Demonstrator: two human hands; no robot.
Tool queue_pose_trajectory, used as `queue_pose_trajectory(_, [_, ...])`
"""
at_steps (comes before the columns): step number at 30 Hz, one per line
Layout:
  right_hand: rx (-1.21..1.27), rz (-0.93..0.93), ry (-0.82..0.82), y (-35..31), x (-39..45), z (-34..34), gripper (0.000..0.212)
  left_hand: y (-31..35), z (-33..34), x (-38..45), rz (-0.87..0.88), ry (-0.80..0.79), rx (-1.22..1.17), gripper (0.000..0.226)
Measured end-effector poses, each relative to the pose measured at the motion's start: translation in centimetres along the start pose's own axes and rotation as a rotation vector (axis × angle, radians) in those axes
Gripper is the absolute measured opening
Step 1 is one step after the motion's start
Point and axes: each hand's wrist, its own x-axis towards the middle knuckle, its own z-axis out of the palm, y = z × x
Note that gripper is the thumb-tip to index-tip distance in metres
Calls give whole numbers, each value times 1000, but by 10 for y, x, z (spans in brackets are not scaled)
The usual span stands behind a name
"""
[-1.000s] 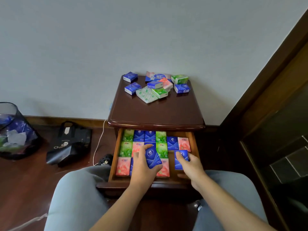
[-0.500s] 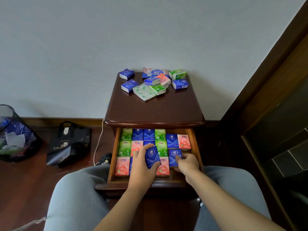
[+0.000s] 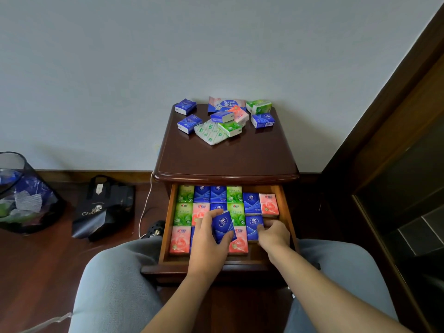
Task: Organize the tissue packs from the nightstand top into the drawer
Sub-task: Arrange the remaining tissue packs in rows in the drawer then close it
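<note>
The dark wooden nightstand [image 3: 228, 162] has its drawer [image 3: 287, 212] pulled out, filled with rows of green, blue and pink tissue packs. My left hand [image 3: 207, 241] is over the drawer's middle, shut on a blue tissue pack [image 3: 223, 225] tilted above the rows. My right hand [image 3: 272, 235] rests at the drawer's right side, fingers gripping another blue pack [image 3: 253, 225] lying in the row. Several loose packs [image 3: 225, 118] in blue, green and pink lie at the back of the nightstand top.
A black bag [image 3: 103, 207] and a mesh bin [image 3: 21, 191] stand on the wooden floor to the left. A white cable [image 3: 145, 207] runs down beside the nightstand. A dark wooden door frame [image 3: 384, 131] rises on the right. My knees flank the drawer.
My right hand slid its blue pack left and back, snug against the neighbouring packs. My left hand with its blue pack has barely moved. The camera tilted up slightly.
</note>
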Motion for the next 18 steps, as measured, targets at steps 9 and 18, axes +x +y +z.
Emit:
queue_pose_trajectory(9, [32,-13,-23,0,-2,-4,16,-2,1,0,0,-4,-9,58])
queue_pose_trajectory(18, [-187,-470,-157,-11,-19,-41,63,4,4,7,-132,21,-158,24])
